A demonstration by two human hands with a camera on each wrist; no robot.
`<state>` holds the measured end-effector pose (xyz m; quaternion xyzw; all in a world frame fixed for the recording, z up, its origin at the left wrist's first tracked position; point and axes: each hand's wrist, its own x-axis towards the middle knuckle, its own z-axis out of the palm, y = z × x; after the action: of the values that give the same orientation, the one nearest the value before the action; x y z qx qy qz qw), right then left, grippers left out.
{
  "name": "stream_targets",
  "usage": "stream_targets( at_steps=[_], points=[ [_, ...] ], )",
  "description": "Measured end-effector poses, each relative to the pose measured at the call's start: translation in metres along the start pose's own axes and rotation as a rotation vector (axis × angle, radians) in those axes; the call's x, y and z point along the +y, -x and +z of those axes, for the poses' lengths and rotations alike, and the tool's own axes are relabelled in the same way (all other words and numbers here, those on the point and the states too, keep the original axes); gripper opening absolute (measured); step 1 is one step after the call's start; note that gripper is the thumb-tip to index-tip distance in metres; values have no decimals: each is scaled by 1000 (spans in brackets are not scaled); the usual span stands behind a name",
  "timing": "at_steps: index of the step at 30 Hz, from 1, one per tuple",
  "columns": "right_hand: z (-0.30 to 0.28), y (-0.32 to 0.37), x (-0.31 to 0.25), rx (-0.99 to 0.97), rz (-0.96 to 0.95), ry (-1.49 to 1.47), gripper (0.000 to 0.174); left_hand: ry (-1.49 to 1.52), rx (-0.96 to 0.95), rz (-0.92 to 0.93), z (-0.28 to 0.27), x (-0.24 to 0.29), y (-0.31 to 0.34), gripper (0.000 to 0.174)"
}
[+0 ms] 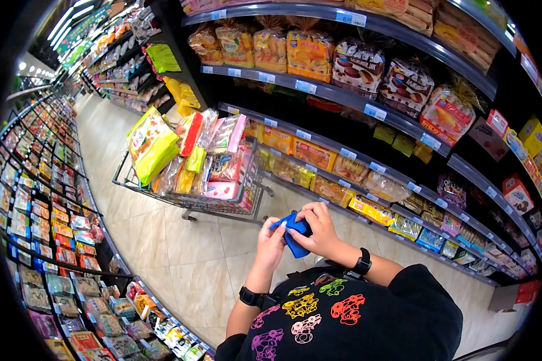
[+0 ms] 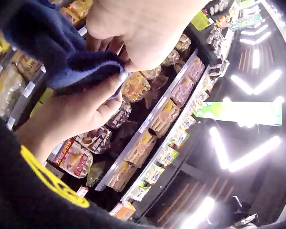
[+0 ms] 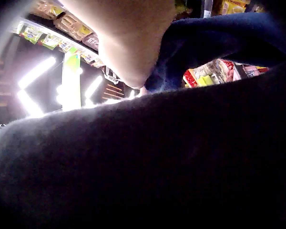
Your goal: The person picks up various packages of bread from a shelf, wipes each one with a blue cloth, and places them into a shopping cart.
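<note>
Both hands pinch a blue cloth-like item (image 1: 297,243) in front of the chest in the head view. The left hand (image 1: 271,240) grips its left edge, and the right hand (image 1: 317,228) holds it from the right with fingers bent over it. In the left wrist view the dark blue fabric (image 2: 47,43) is folded between the hands; the left hand (image 2: 162,28) and right hand (image 2: 81,112) meet at its edge. The right wrist view shows the blue fabric (image 3: 219,38) beside part of a hand (image 3: 128,38), mostly blocked by dark cloth.
A metal shopping cart (image 1: 223,207) filled with packaged food stands ahead on the tiled floor (image 1: 193,274). Shelves of bagged bread (image 1: 310,55) line the right side. A curved display of packets (image 1: 60,228) runs along the left.
</note>
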<state>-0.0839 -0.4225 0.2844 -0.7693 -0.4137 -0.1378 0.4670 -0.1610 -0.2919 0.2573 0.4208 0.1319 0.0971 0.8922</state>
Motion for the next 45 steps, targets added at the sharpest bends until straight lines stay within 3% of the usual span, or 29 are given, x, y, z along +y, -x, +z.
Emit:
stream_targets(
  at_steps=[10, 13, 16, 21, 25, 27, 34, 42, 45],
  points=[
    [-4, 13, 27, -135, 233, -338, 20, -143, 56, 56, -8, -5, -6, 6],
    [3, 22, 43, -160, 222, -477, 22, -190, 84, 53, -5, -8, -9, 5],
    [6, 27, 45, -262, 386, -626, 21, -225, 96, 17, -3, -11, -9, 4],
    [-3, 27, 34, -245, 340, -552, 17, -367, 57, 32, -18, -27, -14, 4],
    [4, 32, 38, -146, 334, -422, 16, -345, -144, -174, -14, -34, -12, 8],
    [9, 34, 42, -98, 326, -322, 16, -211, -153, -184, -14, -46, -13, 11],
    [1, 35, 50, -227, 185, -194, 19, -14, -20, -206, -21, -47, -20, 9],
    [11, 38, 67, -148, 402, -344, 23, -68, -168, -323, -23, -61, -21, 18],
    [13, 42, 71, -160, 482, -420, 20, -75, -204, -230, -12, -59, -19, 25]
  ],
)
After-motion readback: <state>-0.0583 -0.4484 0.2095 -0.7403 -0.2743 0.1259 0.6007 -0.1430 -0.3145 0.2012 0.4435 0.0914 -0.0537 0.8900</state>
